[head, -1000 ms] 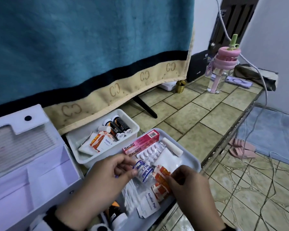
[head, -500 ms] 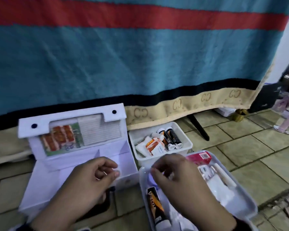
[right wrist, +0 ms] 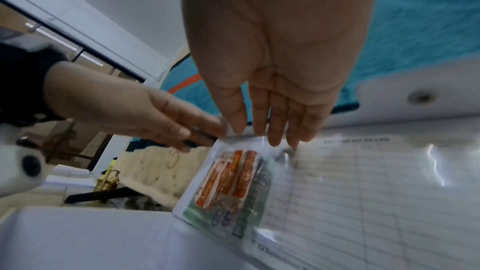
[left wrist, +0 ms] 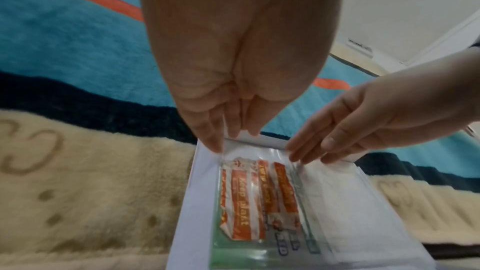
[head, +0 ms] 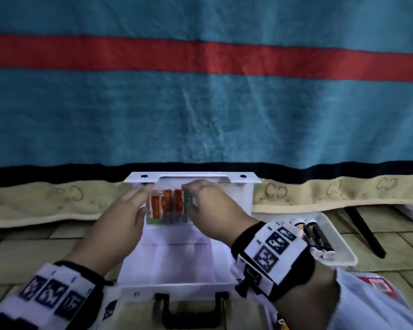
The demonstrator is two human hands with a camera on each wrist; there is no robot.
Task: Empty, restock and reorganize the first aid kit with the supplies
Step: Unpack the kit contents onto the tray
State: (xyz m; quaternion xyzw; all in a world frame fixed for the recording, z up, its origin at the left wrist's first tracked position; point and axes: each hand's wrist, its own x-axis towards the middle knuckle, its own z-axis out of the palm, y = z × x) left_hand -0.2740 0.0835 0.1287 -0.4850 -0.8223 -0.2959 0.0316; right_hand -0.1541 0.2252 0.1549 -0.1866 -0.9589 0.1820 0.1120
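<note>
Orange packets (head: 165, 204) upright in lid sleeve, long axes vertical, left hand (head: 119, 216) and right hand (head: 210, 208) flat-fingered at sleeve's top edge

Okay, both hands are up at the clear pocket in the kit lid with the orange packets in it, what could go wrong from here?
The upright lid looks unsupported; pressure from the left hand and right hand may tip it backward. The orange packets already overlap, so more could jam or crumple. Fingertips tugging the clear pocket might tear it.

Teal blanket (head: 248, 115), tiled floor (head: 391, 253)
</note>
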